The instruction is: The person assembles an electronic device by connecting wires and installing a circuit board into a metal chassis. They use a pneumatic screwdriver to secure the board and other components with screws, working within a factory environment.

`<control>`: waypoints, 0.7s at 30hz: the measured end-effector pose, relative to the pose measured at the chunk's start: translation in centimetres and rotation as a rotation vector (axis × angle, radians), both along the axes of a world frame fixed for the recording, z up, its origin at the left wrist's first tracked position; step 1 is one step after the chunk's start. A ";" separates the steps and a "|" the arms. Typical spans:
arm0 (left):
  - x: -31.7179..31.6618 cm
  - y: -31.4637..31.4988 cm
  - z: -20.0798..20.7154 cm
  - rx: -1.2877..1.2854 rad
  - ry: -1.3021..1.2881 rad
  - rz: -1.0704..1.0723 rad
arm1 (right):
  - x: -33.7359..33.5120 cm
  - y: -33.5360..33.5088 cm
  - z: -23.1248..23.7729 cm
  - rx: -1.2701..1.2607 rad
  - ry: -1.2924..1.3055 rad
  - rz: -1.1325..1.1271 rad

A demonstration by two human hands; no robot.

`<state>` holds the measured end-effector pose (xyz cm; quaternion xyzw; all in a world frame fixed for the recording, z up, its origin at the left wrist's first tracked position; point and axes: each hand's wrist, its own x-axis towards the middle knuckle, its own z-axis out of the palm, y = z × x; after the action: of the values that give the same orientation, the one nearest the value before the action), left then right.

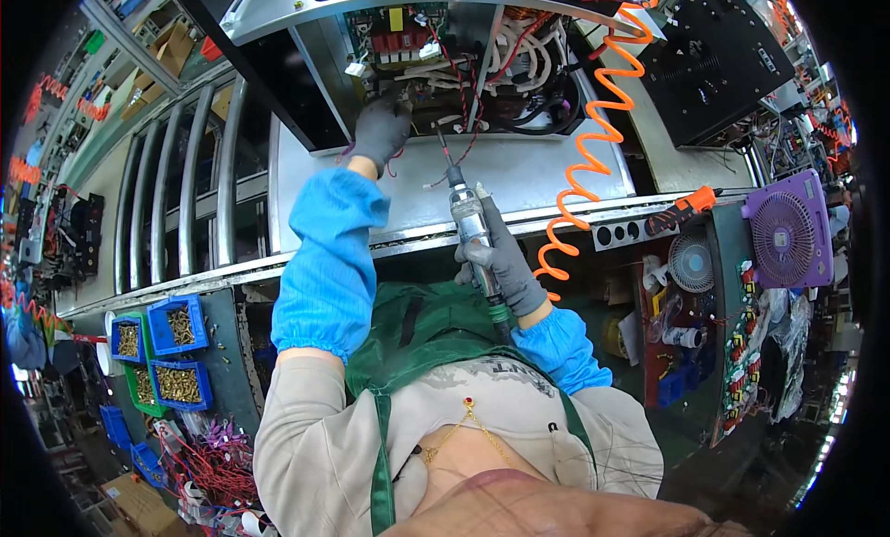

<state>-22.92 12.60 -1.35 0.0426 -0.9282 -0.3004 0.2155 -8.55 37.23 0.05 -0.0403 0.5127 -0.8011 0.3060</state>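
My right hand, in a grey glove, is wrapped round a silver power screwdriver. The driver's long thin bit points up and away, its tip at the lower front of an open metal cabinet. Left of that tip, my left hand, also gloved in grey, reaches into the cabinet's front edge. Its fingers are drawn together, and whatever they hold is too small to make out. Around them lie thin red wires, thick white cables and a green circuit board with white connectors.
The cabinet stands on a pale metal bench top beside metal rollers. An orange coiled hose hangs at the right. Blue bins of brass-coloured fasteners stand at left. A black panel, orange-tipped tool and purple fan are at right.
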 end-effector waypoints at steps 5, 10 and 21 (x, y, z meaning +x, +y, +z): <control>3.7 -1.2 -3.8 -0.409 0.080 -0.248 | 0.7 0.8 0.6 0.055 0.021 0.102; 5.4 1.7 -1.5 1.806 -0.186 -0.083 | 1.4 1.0 1.1 0.154 0.057 0.173; 5.5 2.5 1.0 1.529 -0.325 -0.346 | 1.6 2.3 2.2 0.134 0.133 0.131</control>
<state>-17.43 15.05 -0.38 0.0772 -0.4784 -0.8726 -0.0610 -6.94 39.48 2.24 -0.1062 0.5807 -0.7387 0.3253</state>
